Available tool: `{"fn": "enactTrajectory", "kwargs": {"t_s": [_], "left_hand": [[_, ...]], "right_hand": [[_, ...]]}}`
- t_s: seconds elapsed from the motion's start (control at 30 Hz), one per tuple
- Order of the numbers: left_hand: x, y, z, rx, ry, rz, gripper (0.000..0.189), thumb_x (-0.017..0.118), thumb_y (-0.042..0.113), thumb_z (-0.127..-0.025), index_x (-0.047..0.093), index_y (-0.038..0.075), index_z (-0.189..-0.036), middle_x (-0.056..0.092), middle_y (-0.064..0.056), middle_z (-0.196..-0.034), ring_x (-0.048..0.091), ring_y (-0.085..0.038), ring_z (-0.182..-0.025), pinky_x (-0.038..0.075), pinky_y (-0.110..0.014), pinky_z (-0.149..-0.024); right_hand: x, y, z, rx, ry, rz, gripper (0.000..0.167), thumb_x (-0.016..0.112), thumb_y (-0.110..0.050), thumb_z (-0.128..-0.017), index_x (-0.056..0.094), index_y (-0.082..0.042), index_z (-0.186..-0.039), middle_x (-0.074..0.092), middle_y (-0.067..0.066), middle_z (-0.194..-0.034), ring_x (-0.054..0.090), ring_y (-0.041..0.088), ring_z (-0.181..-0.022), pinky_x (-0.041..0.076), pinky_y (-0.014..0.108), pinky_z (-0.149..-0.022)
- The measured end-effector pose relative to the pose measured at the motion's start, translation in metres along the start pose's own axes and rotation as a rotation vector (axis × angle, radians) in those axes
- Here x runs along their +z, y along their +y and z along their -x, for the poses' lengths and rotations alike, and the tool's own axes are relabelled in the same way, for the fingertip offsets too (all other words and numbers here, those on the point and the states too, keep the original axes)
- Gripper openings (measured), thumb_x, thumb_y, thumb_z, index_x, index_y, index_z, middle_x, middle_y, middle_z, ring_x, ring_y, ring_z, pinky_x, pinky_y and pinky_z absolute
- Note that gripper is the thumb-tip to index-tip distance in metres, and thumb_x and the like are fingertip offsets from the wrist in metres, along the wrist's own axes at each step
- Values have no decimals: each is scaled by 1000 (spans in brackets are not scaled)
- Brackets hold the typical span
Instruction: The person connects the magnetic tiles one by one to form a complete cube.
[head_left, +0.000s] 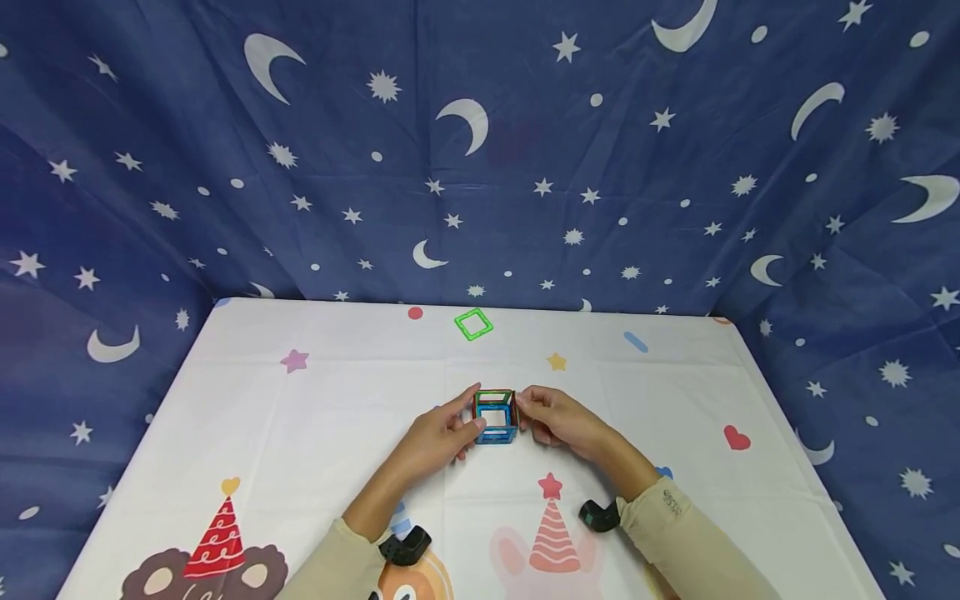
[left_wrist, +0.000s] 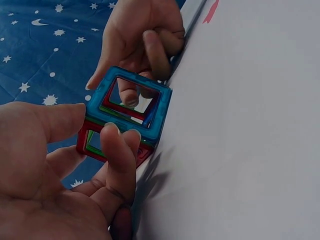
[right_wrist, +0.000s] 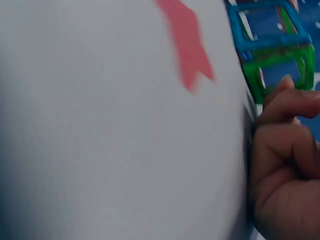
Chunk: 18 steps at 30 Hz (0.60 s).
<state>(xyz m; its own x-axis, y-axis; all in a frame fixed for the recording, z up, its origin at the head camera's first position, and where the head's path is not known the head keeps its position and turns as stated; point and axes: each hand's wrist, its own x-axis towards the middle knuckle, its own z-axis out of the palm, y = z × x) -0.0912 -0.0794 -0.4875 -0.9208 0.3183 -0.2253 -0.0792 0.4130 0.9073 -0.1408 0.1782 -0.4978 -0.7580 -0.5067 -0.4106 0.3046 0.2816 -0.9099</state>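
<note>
A small box of square magnetic tiles (head_left: pixel 495 417), with blue, green and red frames, is between the two hands near the table's middle. The left hand (head_left: pixel 435 437) grips its left side, thumb on the front. In the left wrist view a blue tile (left_wrist: pixel 129 125) faces the camera and a red one is beneath the left fingertips. At the box's right edge, the right hand (head_left: pixel 562 421) pinches a side tile with thumb and fingers. The right wrist view shows its bent fingers (right_wrist: pixel 287 150) against a green tile (right_wrist: pixel 255 75), with part of the box cut off.
One loose green square tile (head_left: pixel 473 324) lies near the far edge of the table. The white tablecloth (head_left: pixel 360 400) carries printed stars, hearts and animals in party hats. A dark blue curtain (head_left: pixel 510 150) with moons and stars rises behind and at both sides.
</note>
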Motion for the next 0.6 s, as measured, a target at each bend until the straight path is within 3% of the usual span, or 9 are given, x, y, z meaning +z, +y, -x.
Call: {"fn": "enactTrajectory", "kwargs": {"t_s": [0.17,0.33,0.6], "left_hand": [[1,1,0,-6,-5,5,63,64,40,-100,40,30,-158,62,-1,-72,59,-18,-60,43,-29,-57],[1,0,-1,-19,-15,29,63,64,41,-100,41,30,-157,63,-2,-73,60,-19,-61,45,-30,-56],[0,0,-1,-17,-14,44,62,64,41,-100,41,31,-157,61,0,-73,60,-19,-61,46,-30,-57]], "right_hand": [[-16,-10,-18,20,140,-9,42,58,-43,-103,58,-2,-106,54,3,-79,39,12,-53,29,24,-47],[-28,-35,-52,23,320,157,37,68,-42,-98,67,-5,-105,55,4,-78,44,16,-61,34,28,-52],[-37,-68,-108,-22,451,427,33,77,-44,-91,75,-13,-103,67,11,-89,59,22,-75,45,30,-62]]}}
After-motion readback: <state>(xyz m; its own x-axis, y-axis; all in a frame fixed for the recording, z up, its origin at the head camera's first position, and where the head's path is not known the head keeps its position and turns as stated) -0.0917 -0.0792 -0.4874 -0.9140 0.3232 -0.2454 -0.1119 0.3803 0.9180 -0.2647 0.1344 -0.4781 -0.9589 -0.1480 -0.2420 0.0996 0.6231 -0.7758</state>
